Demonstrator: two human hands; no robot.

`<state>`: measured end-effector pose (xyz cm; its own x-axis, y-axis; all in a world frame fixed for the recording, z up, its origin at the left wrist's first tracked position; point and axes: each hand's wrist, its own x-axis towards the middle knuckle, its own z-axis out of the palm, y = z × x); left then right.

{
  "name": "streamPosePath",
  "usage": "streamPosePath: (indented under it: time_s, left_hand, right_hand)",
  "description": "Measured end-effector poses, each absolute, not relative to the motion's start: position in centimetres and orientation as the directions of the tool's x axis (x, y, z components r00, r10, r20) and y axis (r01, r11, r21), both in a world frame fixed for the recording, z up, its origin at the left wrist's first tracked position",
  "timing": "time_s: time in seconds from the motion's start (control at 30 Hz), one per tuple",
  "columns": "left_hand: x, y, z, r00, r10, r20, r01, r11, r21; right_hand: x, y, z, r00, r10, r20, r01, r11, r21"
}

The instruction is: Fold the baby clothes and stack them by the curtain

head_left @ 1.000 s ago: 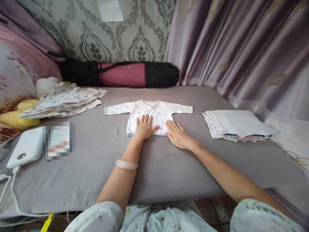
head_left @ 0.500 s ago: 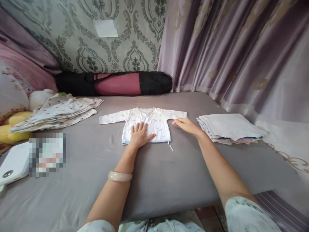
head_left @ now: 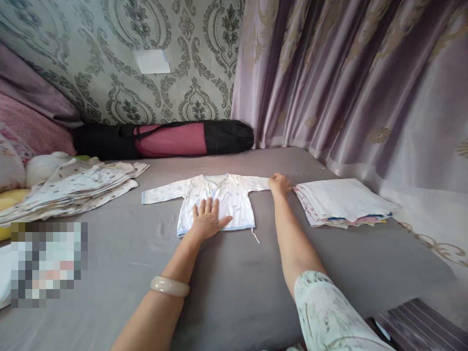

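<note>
A small white baby shirt (head_left: 239, 207) with blue trim and a faint print lies spread on the grey sheet, sleeves out to both sides. A white tie trails from its lower right corner. My left hand (head_left: 206, 220) rests flat on the front of the shirt, fingers spread, with a pale bangle (head_left: 170, 286) on the wrist. At the cuff of the right sleeve, my right hand (head_left: 280, 184) has its fingers closed on the shirt's end. The cuff itself is hidden by those fingers.
Folded white cloths (head_left: 341, 200) lie stacked to the right. Patterned clothes (head_left: 80, 187) are piled at the left, near a blurred packet (head_left: 54, 263). Along the wall lies a long black and pink bag (head_left: 168, 140). Purple curtains (head_left: 292, 73) hang at the right.
My right hand has moved from below the right sleeve up to its cuff and closed on it. My left hand stays flat on the shirt. The view has shifted slightly.
</note>
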<state>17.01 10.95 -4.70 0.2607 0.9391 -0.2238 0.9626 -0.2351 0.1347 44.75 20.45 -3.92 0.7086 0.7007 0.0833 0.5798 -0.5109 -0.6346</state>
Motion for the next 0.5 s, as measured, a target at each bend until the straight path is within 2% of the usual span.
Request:
streamPosePath:
  time_s: [0.1, 0.2, 0.33, 0.5]
  left_hand:
    - [17.1, 11.2, -4.2, 0.262, 0.919, -0.295, 0.964, -0.237, 0.118]
    - [17.2, 11.6, -3.6, 0.262, 0.906, -0.333, 0.965, -0.244, 0.096]
    - [17.4, 11.9, -2.7, 0.263, 0.898, -0.352, 0.964, -0.261, 0.055]
    - [17.9, 12.5, -0.9, 0.286, 0.892, -0.349, 0.951, -0.310, -0.013]
  right_hand:
    - [44.1, 20.4, -4.4, 0.724, 0.679, 0.117, 0.641, -0.602, -0.475]
    - [44.6, 20.7, -4.2, 0.684, 0.724, 0.092, 0.705, -0.623, -0.339]
    - [46.6, 21.3, -3.2, 0.589, 0.806, -0.049, 0.770, -0.579, -0.270]
    - [48.7, 21.9, -2.2, 0.520, 0.843, -0.136, 0.798, -0.537, -0.274]
